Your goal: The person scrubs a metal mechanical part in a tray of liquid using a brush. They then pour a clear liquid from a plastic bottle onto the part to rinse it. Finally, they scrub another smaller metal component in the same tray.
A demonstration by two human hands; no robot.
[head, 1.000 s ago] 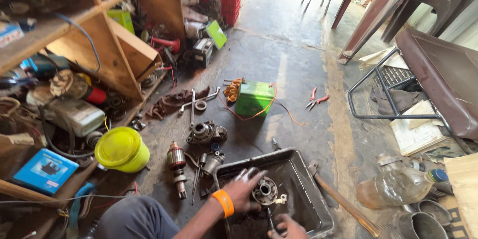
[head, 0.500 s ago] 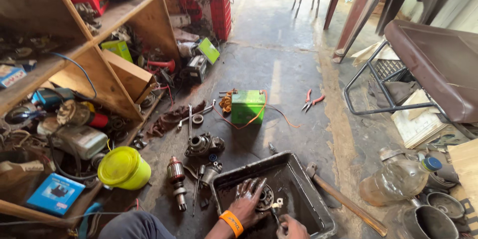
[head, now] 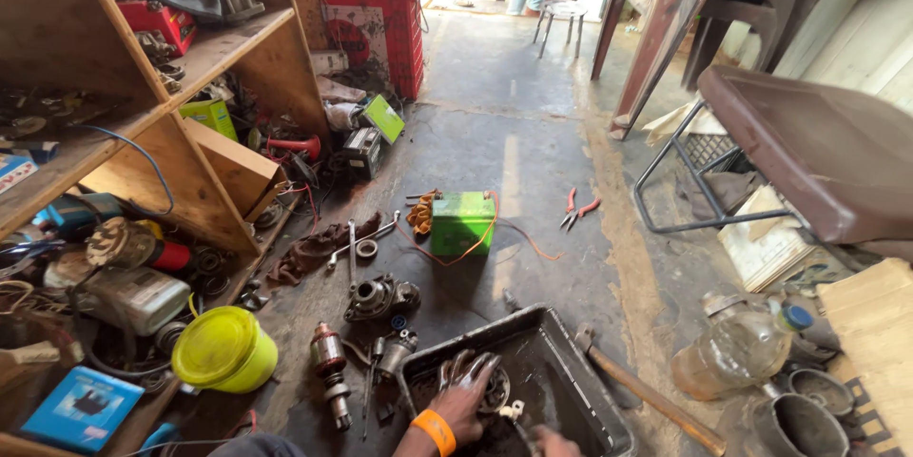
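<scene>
Left hand (head: 463,398), one orange wristband (head: 435,431) on the wrist, lies inside one black metal tray (head: 580,371) on the floor. Fingers (head: 473,369) spread wide, greasy, laid over one round metal part (head: 496,390) near the tray's middle; a loose cover, not a closed hold. Right hand (head: 552,440) only partly in frame at the tray's near edge; its fingers cannot be told. One small pale piece (head: 514,410) sits between the two hands.

Relative to the tray: one hammer (head: 647,390) lies just right of it. One armature (head: 330,371) and one motor housing (head: 380,298) to its left. One yellow tub (head: 223,350) farther left. One green battery (head: 462,223) beyond it, with one pair of red pliers (head: 578,210) to that battery's right. One clear plastic bottle (head: 737,348) well right.
</scene>
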